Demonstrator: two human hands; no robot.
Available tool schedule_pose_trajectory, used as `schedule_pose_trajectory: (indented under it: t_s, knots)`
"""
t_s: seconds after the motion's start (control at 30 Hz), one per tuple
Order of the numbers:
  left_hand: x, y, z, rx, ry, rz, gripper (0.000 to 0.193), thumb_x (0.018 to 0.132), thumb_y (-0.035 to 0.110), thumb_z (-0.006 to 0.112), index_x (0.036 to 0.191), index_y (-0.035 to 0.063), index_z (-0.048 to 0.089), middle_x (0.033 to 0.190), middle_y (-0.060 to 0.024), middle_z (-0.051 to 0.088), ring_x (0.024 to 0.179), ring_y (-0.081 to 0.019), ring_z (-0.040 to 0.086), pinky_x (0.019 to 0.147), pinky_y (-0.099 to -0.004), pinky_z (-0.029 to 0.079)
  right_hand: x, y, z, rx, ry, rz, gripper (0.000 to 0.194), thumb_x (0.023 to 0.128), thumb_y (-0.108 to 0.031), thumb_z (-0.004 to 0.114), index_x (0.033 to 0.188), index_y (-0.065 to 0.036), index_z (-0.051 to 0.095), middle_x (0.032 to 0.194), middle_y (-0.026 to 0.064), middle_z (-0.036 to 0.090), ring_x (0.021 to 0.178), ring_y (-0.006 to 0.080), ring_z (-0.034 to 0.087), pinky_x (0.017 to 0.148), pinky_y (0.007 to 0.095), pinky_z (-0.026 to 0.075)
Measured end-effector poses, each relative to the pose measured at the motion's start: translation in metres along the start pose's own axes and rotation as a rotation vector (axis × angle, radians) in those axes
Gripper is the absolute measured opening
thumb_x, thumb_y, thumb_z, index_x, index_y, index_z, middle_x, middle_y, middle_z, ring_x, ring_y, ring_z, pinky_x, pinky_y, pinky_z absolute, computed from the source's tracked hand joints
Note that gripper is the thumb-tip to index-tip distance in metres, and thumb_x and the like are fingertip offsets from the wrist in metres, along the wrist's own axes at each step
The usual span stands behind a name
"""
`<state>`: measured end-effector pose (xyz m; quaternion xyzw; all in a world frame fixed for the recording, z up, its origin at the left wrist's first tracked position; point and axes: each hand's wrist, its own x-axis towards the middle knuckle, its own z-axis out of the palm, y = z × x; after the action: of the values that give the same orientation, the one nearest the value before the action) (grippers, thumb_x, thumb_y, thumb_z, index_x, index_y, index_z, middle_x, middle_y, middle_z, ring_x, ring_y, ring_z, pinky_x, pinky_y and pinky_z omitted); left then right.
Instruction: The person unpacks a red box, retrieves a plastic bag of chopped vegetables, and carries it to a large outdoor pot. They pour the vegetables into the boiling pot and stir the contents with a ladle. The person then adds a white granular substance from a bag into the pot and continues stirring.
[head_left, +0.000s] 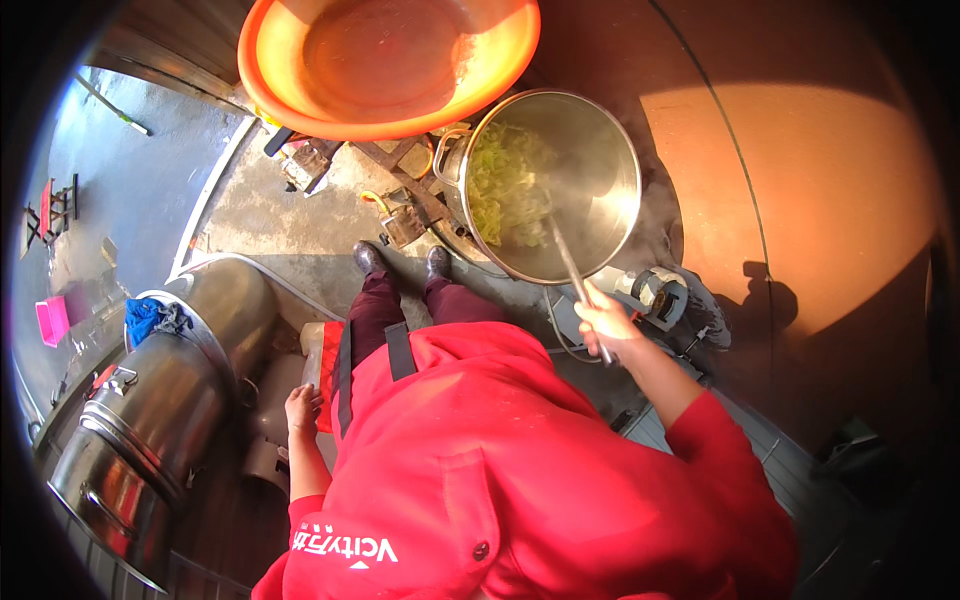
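My right hand (609, 326) grips the long metal handle (568, 259) of a utensil that reaches over the rim into a deep stainless steel pot (600, 165). The utensil's working end is hidden among pale green leafy vegetables (502, 187), which lie on the pot's left side. Steam blurs the inside of the pot. My left hand (302, 409) hangs low at my side, with its fingers loosely curled and no object visible in it. It is near a red and whitish thing (328, 367) beside my leg.
Beyond the pot stands a large orange plastic basin (390, 124). Burner parts (405, 225) and a metal frame (394, 161) are on the floor near my boots (367, 259). Large stainless steel vessels (161, 390) stand at left, with blue cloth (142, 319) on one. An orange-brown wall (810, 187) rises at right.
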<state>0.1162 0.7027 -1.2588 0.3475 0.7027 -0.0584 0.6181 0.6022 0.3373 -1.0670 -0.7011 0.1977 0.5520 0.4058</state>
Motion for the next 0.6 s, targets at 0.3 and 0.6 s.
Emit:
schedule_pose_trajectory:
  t_s: [0.3,0.6]
  knots:
    - [-0.02,0.077,0.016,0.056,0.01,0.297,0.019,0.095,0.023,0.061,0.104,0.0066,0.064,0.084,-0.0021,0.067,0.069,-0.0091,0.06,0.059,-0.0246,0.044,0.016,0.007,0.013,0.261,0.134,-0.16,0.022,0.101,-0.026,0.05,0.122,-0.022,0.05,0.062,0.0008,0.045,0.042,0.0117,0.042,0.037,0.0269,0.038]
    - [-0.054,0.053,0.012,-0.035,-0.006,0.331,0.02,0.094,0.023,0.062,0.103,0.0053,0.064,0.086,-0.0022,0.067,0.07,-0.0102,0.06,0.06,-0.0234,0.044,0.141,-0.013,0.012,0.856,-0.242,0.022,0.054,0.1,-0.05,0.04,0.057,-0.019,0.032,0.047,-0.0038,0.03,0.039,0.0127,0.033,0.036,0.0267,0.025]
